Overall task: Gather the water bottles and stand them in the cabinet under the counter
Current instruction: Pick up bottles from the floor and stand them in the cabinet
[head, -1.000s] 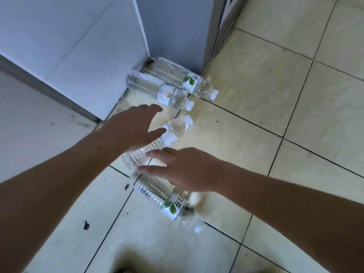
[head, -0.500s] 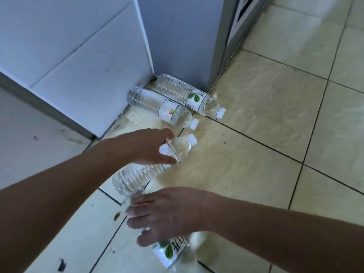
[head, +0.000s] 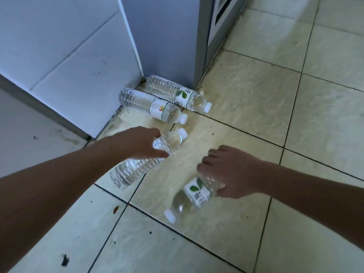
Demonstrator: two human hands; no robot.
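Open floor tile (head: 256, 95) spreads from 12 round to 5 o'clock, free for a hand to pass. At 11 o'clock the white panel (head: 65, 62) and grey cabinet side (head: 163, 40) wall off the corner, where two lying bottles (head: 151, 104) crowd the floor. Both forearms cross the lower space, the left forearm (head: 49, 186) at 8 o'clock, the right forearm (head: 315, 190) at 4.

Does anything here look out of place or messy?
Yes. Two water bottles lie on their sides on the floor by the wall instead of standing. The left hand and the right hand each grip another. Dark specks dirty the tiles.
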